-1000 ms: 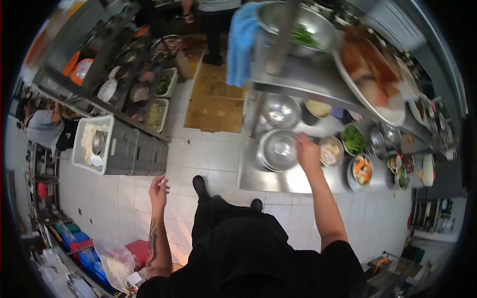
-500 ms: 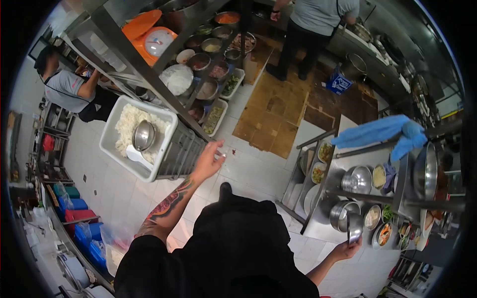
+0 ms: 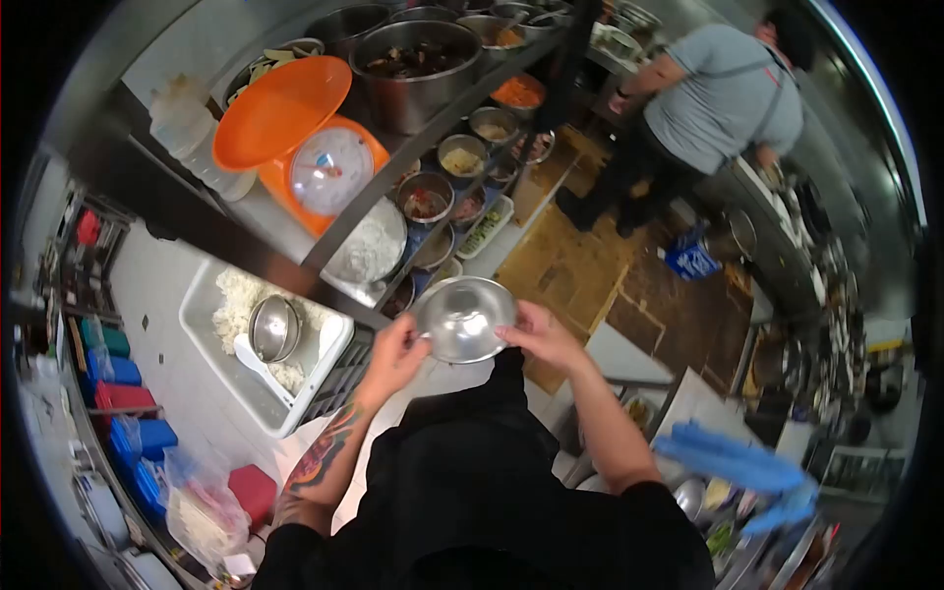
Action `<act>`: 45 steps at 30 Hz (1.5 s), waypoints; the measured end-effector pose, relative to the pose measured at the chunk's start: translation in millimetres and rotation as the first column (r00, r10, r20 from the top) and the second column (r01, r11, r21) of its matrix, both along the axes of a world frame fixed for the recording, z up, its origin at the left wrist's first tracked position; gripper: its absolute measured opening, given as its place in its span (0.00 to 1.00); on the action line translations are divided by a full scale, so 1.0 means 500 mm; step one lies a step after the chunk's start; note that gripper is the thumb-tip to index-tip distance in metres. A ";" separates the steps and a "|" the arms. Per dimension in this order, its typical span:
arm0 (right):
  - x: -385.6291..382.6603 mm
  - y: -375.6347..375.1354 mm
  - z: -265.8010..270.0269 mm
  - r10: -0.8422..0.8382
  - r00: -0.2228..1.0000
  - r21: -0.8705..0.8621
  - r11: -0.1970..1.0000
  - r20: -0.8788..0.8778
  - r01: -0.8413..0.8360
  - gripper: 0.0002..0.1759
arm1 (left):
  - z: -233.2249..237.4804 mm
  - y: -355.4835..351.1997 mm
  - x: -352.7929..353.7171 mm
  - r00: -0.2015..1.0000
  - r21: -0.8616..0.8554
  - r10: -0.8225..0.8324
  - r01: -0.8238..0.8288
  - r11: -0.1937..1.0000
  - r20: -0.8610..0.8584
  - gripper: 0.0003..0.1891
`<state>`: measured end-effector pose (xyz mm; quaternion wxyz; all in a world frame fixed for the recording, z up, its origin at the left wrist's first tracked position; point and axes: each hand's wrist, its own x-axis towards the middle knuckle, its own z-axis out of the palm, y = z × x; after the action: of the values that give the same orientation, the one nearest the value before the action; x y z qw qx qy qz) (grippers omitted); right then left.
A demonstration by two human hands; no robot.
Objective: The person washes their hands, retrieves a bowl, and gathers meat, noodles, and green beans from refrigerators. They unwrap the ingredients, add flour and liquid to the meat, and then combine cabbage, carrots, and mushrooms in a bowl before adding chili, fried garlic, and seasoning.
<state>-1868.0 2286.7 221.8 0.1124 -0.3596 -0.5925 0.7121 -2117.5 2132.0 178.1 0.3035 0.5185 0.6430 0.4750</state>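
Between my two hands I hold a shiny metal bowl (image 3: 466, 320), its hollow side facing up toward me. My left hand (image 3: 396, 356) grips the rim at the left, and my right hand (image 3: 543, 334) grips it at the right with the thumb over the edge. Nothing shows inside the bowl. Just left of my left forearm stands a white tub (image 3: 208, 364) of cooked rice (image 3: 234, 305). A smaller metal bowl (image 3: 274, 329) and a white paddle (image 3: 264, 371) rest on the rice.
Ahead, a metal shelf holds an orange scale (image 3: 369, 147), a large pot (image 3: 415, 108) and several bowls of ingredients. A co-worker (image 3: 723, 98) stands at the stove, upper right. A blue cloth (image 3: 733, 457) hangs at the right. Coloured bins (image 3: 128, 398) line the left side.
My right hand has brought the metal bowl from the right-hand counter to in front of me. My left hand, empty before, now grips its rim. The view has shifted toward the shelf.
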 end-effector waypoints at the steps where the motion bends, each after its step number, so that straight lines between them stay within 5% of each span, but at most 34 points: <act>1: -0.028 0.108 -0.059 0.149 0.970 -0.016 0.988 -0.194 -0.155 0.19 | -0.025 0.008 -0.021 0.994 -0.040 0.103 -0.101 0.994 0.043 0.08; 2: -0.072 0.212 -0.060 0.150 0.976 0.096 0.986 -0.156 -0.136 0.16 | -0.029 0.016 -0.029 0.976 -0.035 0.187 -0.184 0.982 0.116 0.07; 3: -0.132 0.342 -0.132 0.051 0.998 0.411 0.911 -0.036 -0.032 0.17 | -0.027 0.025 -0.028 0.944 -0.039 0.270 -0.268 0.963 0.188 0.08; 4: -0.200 0.417 -0.077 -0.200 0.976 0.856 0.516 0.089 0.028 0.18 | -0.027 0.033 -0.018 0.909 -0.059 0.339 -0.335 0.940 0.241 0.10; 5: -0.255 0.489 -0.070 -0.224 0.970 0.924 0.384 0.099 -0.006 0.17 | -0.026 0.042 -0.004 0.867 -0.080 0.404 -0.399 0.913 0.292 0.12; 6: -0.300 0.547 -0.067 -0.253 0.963 0.969 0.243 0.097 -0.034 0.16 | -0.034 0.047 0.014 0.772 -0.194 0.504 -0.466 0.863 0.388 0.11; 7: -0.336 0.589 -0.067 -0.226 0.968 0.965 0.259 0.107 -0.047 0.16 | -0.038 0.061 0.037 0.756 -0.212 0.530 -0.487 0.847 0.383 0.11; 9: -0.383 0.649 -0.063 -0.013 0.762 0.732 0.290 0.647 -0.617 0.13 | -0.031 0.083 0.084 0.628 -0.275 0.638 -0.582 0.765 0.446 0.11; 14: -0.375 0.698 -0.053 0.148 0.667 0.666 0.065 0.730 -0.743 0.10 | -0.010 0.133 0.172 0.477 -0.313 0.754 -0.707 0.634 0.452 0.10; 17: -0.341 0.705 -0.033 0.178 0.739 0.736 0.100 0.649 -0.670 0.06 | -0.003 0.160 0.202 0.399 -0.311 0.766 -0.743 0.593 0.504 0.06; 19: -0.318 0.725 -0.079 0.259 0.915 0.938 0.074 0.310 -0.339 0.06 | -0.017 0.172 0.212 0.379 -0.310 0.767 -0.752 0.582 0.518 0.07; 24: -0.311 0.731 -0.104 0.325 0.879 0.898 0.152 0.348 -0.412 0.07 | -0.043 0.208 0.216 0.405 -0.261 0.765 -0.772 0.579 0.501 0.06; 26: -0.382 0.684 -0.063 0.368 0.921 0.928 0.283 0.130 -0.244 0.07 | -0.043 0.226 0.216 0.408 -0.280 0.783 -0.772 0.570 0.469 0.07; 27: -0.425 0.666 -0.064 0.352 0.917 0.971 0.073 0.188 -0.227 0.08 | -0.037 0.237 0.210 0.394 -0.287 0.792 -0.779 0.557 0.467 0.07; 28: -0.481 0.653 -0.070 0.377 0.913 0.985 0.018 0.154 -0.174 0.08 | -0.031 0.248 0.207 0.392 -0.288 0.789 -0.778 0.559 0.473 0.07; 31: -0.626 0.628 -0.104 0.515 0.857 0.998 0.038 0.023 -0.049 0.08 | -0.001 0.286 0.199 0.365 -0.281 0.807 -0.803 0.525 0.465 0.07; 45: -0.615 0.680 -0.105 0.661 0.745 0.977 0.093 0.084 -0.192 0.10 | 0.021 0.328 0.256 0.221 -0.335 0.872 -0.860 0.386 0.436 0.07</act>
<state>-2175.7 2626.6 169.3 0.1992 0.1272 -0.9379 0.2539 -1989.4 2295.8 188.7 0.1639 -0.0906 0.7079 0.6811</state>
